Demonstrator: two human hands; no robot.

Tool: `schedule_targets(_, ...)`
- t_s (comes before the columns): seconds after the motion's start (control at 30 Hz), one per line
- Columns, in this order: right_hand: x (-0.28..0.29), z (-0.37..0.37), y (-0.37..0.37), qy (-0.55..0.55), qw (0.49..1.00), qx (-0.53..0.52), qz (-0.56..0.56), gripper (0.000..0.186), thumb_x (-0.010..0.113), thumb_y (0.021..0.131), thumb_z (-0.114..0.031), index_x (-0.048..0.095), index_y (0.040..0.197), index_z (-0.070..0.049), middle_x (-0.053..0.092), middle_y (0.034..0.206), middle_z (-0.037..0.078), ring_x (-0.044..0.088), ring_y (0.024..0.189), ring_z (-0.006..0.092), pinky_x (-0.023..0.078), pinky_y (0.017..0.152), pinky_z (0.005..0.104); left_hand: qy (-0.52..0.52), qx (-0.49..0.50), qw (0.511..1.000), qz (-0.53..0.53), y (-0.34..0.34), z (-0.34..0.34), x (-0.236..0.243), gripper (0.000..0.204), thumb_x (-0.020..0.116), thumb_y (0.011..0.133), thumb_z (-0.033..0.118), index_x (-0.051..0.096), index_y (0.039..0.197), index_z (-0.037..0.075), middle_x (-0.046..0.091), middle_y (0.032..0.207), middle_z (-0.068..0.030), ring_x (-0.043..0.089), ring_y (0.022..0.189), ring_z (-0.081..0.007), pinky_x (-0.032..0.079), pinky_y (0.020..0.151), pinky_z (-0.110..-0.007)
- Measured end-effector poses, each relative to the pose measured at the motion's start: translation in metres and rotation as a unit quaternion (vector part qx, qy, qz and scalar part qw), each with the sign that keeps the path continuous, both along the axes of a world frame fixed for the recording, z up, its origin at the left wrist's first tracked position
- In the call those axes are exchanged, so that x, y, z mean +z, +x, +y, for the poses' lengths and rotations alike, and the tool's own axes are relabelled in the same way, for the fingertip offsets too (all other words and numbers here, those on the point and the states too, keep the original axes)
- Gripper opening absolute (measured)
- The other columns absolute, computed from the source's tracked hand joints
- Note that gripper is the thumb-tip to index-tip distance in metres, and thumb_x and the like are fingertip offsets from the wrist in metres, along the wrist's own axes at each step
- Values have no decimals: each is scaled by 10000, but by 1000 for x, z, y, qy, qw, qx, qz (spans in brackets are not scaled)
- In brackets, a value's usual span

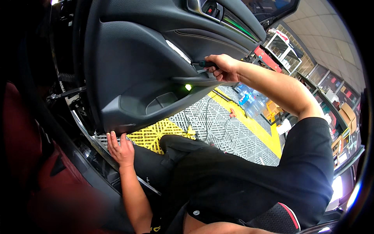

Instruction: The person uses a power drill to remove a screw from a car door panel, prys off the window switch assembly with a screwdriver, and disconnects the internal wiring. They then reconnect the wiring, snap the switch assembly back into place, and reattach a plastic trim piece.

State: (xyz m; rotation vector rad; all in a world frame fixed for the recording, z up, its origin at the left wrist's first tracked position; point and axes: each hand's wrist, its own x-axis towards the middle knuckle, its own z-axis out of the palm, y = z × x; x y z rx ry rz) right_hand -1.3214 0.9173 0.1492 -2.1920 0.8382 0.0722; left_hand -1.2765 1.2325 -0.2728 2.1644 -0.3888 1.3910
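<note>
A black car door panel (132, 58) fills the upper middle. My right hand (223, 68) is closed around the dark handle of a screwdriver (207, 64). Its shaft points left into the recess by the door's pull handle (198, 70), beside a light silvery strip (178, 52). Where the tip touches is too small to tell. At the panel's lower left corner, my left hand (120, 150) has its fingers stretched out, with the fingertips against the bottom edge. A small greenish-yellow lamp (188, 87) glows above the door pocket (160, 103).
The window switches (212, 11) are at the top of the door. A door check strap (66, 93) reaches toward the car body on the left. Grey and yellow floor tiles (156, 132) lie below. Plastic bottles (255, 105) and loaded shelves (331, 97) stand to the right.
</note>
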Motion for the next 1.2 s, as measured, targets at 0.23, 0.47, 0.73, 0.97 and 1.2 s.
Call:
schedule_targets(0.23, 8, 3, -11, -699, 517, 492, -46, 337, 688, 951, -389, 605, 1025, -71, 667, 753, 144, 691, 736, 372, 545, 658, 486, -4, -7, 1000, -2, 1, 6, 2, 199, 692, 883, 75, 742, 1069, 121, 449, 1495, -136, 489, 1397, -396, 485, 1088, -496)
schedule_targets(0.47, -3, -2, 1, 29, 998, -29, -50, 329, 628, 1002, -400, 599, 946, -77, 529, 737, -22, 487, 611, 121, 452, 571, 279, 0, -16, 1000, 6, 1, 0, -3, 216, 706, 873, 77, 745, 1080, 124, 418, 1507, -138, 482, 1401, -402, 480, 1099, -495)
schedule_targets(0.73, 2, 5, -10, -700, 520, 489, -11, 321, 673, 926, -347, 565, 940, -45, 688, 845, 141, 709, 806, 364, 566, 742, 484, -3, 0, 1000, -1, 0, 3, 1, 206, 707, 882, 82, 744, 1080, 130, 447, 1492, -138, 490, 1396, -393, 485, 1095, -483)
schedule_targets(0.97, -8, 4, -4, 100, 992, -33, -68, 331, 591, 1005, -418, 606, 885, -109, 466, 670, -60, 330, 533, 77, 286, 505, 258, 0, 0, 1000, 3, 3, 4, -2, 207, 706, 879, 87, 753, 1072, 141, 437, 1496, -142, 482, 1401, -407, 490, 1089, -495)
schedule_targets(1.2, 4, -4, -1, -714, 534, 453, -20, 343, 659, 976, -332, 580, 1210, -93, 709, 888, 156, 715, 839, 378, 582, 734, 478, -2, 11, 1000, 5, 3, 0, -2, 190, 718, 866, 108, 757, 1039, 176, 452, 1481, -104, 518, 1371, -371, 522, 1040, -483)
